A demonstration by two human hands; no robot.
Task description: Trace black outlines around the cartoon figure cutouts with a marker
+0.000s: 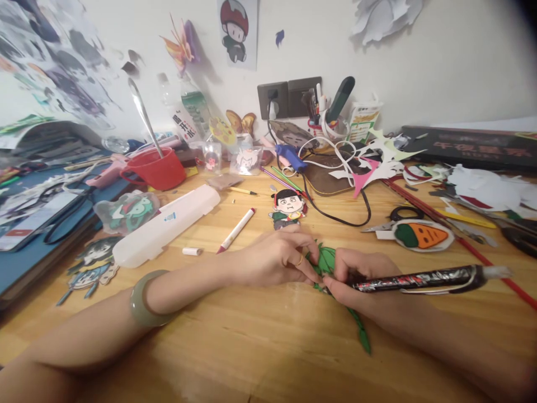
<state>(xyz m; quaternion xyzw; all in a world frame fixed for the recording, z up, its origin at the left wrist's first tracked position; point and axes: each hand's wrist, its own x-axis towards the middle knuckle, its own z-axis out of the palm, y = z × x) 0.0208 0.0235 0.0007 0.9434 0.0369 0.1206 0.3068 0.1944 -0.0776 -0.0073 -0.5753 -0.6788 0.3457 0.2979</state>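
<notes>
A leafy green cutout with dark lines lies on the wooden table between my two hands, one thin strip of it trailing toward me. The fingers of my left hand are bent over its left side and grip it against the table. In my right hand is a black patterned pen, its tip end down at the cutout and mostly hidden by my fingers. Just beyond my left hand is a cartoon figure cutout. An uncapped marker lies to the left, its white cap close by.
At left stand a red mug with a spoon and a long white plastic case. A carrot cutout and scissors lie at right. Behind are a blue glue gun with its black cable and paper scraps.
</notes>
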